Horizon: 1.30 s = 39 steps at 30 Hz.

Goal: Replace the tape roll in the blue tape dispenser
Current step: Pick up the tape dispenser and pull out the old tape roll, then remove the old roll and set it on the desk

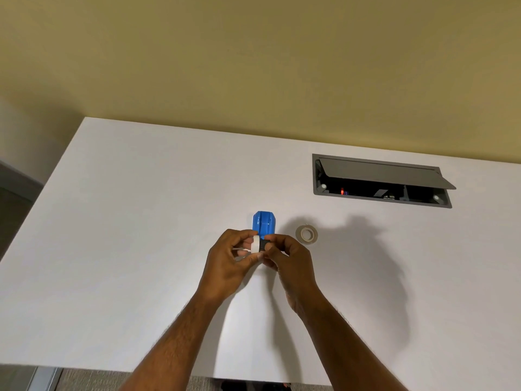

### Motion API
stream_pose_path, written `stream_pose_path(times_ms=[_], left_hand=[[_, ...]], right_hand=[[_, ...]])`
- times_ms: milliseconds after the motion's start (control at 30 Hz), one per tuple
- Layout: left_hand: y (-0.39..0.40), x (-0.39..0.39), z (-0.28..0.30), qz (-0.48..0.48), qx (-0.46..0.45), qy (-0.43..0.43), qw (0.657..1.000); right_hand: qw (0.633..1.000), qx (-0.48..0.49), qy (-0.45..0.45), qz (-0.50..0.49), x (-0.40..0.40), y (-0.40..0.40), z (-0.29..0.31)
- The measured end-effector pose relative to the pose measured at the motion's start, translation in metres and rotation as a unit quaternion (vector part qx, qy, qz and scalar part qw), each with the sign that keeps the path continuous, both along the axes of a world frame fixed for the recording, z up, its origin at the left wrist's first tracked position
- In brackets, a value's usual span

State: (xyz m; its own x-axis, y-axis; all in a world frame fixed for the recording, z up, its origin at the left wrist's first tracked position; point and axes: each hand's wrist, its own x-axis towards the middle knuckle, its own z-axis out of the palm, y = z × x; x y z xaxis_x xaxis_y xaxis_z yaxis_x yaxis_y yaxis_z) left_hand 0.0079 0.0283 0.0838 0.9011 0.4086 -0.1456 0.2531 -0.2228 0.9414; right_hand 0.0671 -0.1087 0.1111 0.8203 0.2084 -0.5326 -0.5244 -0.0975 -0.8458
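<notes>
The blue tape dispenser stands on the white table, just beyond my hands. My left hand pinches a white tape roll by its rim. My right hand grips a small black core piece that sits against the side of that white roll. Both hands are held together above the table in front of the dispenser. A second tape roll, clear and tan, lies flat on the table to the right of the dispenser, apart from both hands.
A grey cable hatch with its lid raised is set into the table at the back right. The table's near edge runs below my forearms. A yellow wall rises behind the table.
</notes>
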Motion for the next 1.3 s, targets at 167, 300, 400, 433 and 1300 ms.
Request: stream_pose_path(times_ms=[167,300,400,433,1300], left_hand=[[0.018,0.003,-0.003,0.097,0.028,0.034,0.994],[0.037,0.012,-0.007,0.105,0.09,0.064,0.988],[0.049,0.019,-0.018,0.104,0.129,0.098,0.981],[0.053,0.021,-0.022,0.101,0.143,0.109,0.978],[0.002,0.015,0.002,0.076,0.136,-0.027,0.987]], right_hand=[[1.0,0.007,0.007,-0.02,0.0,-0.001,0.003],[1.0,0.002,0.005,-0.022,-0.001,-0.005,0.0],[1.0,0.004,0.009,-0.027,-0.003,-0.007,-0.002],[1.0,0.004,0.009,-0.027,-0.004,-0.007,-0.002],[0.999,-0.015,-0.01,-0.029,0.002,-0.004,-0.01]])
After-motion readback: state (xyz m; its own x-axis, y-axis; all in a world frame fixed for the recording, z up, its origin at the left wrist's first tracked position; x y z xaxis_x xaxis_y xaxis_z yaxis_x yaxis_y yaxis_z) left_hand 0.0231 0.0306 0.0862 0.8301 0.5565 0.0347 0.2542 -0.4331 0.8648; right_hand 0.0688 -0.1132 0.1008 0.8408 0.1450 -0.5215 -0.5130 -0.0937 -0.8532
